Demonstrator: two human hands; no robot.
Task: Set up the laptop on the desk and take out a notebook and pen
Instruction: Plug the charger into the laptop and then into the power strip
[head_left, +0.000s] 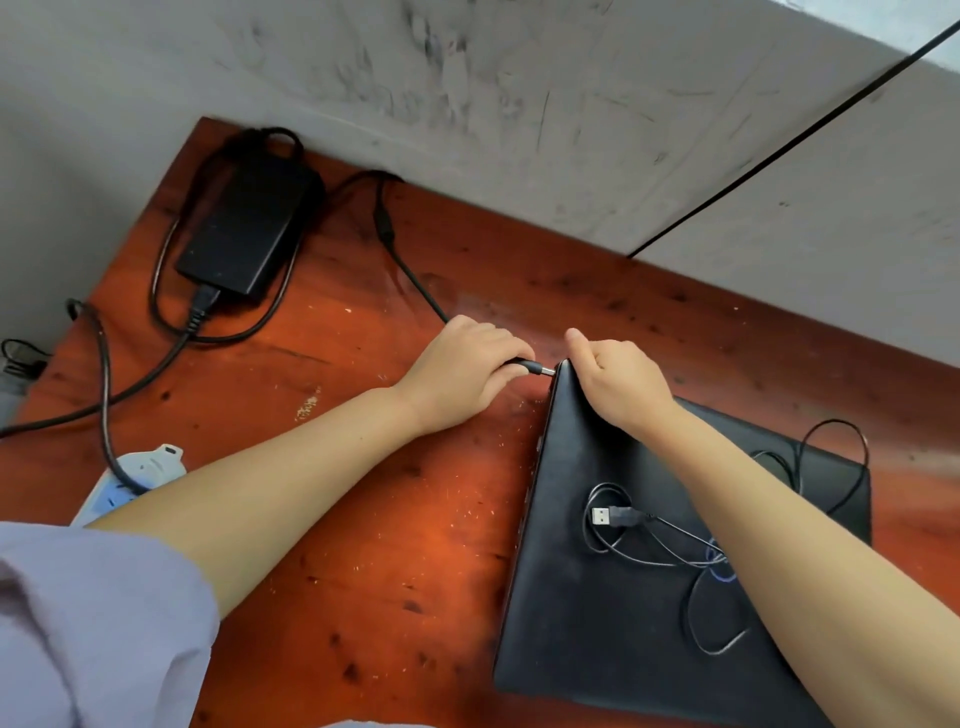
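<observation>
Sleeve at bottom left; both hands were at the closed laptop, which lay toward the desk's right side.
Left hand had its grip closed on the charger plug, tip just short of the laptop's far-left corner. Right hand clamped that corner. Step looked like power hookup; next: align plug with port, push in. Notebook and pen not in view. USB cable lay loose on the lid.

One camera is sitting on the person's head, looking forward and down at the red counter and wall, staying close above both arms, and tipping sideways
</observation>
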